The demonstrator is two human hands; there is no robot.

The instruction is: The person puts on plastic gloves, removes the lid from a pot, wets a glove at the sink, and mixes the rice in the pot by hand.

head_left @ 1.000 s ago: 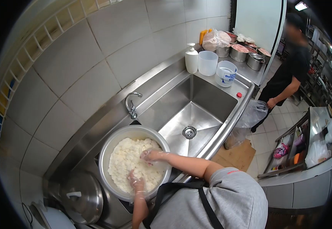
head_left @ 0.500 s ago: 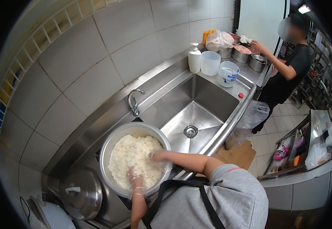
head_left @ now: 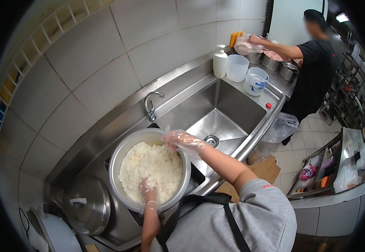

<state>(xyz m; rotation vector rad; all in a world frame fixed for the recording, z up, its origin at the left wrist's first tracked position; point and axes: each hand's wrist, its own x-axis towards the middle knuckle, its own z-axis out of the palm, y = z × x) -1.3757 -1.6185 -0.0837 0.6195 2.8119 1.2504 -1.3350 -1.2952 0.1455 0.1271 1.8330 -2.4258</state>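
White cooked rice (head_left: 146, 161) fills much of a wide round metal pot (head_left: 117, 185). My left hand (head_left: 149, 192), in a clear plastic glove, rests in the near side of the rice with its fingers apart, the tips partly sunk in. Above the pot's far right rim is my right hand (head_left: 184, 140), also in a loose clear glove. Its fingers are bent loosely downward and I see nothing held in them.
A steel sink (head_left: 237, 109) with a faucet (head_left: 149, 107) lies beyond the pot. A soap pump bottle (head_left: 220, 63) and two plastic tubs (head_left: 237, 69) stand behind it. A metal lid (head_left: 88, 208) lies at left. A co-worker (head_left: 314, 71) reaches toward a bag (head_left: 245, 45) and metal pots.
My right hand has lifted out of the rice, up and away to the pot's far right rim. My left hand stays in the rice. The co-worker's arm has reached further left to the bag.
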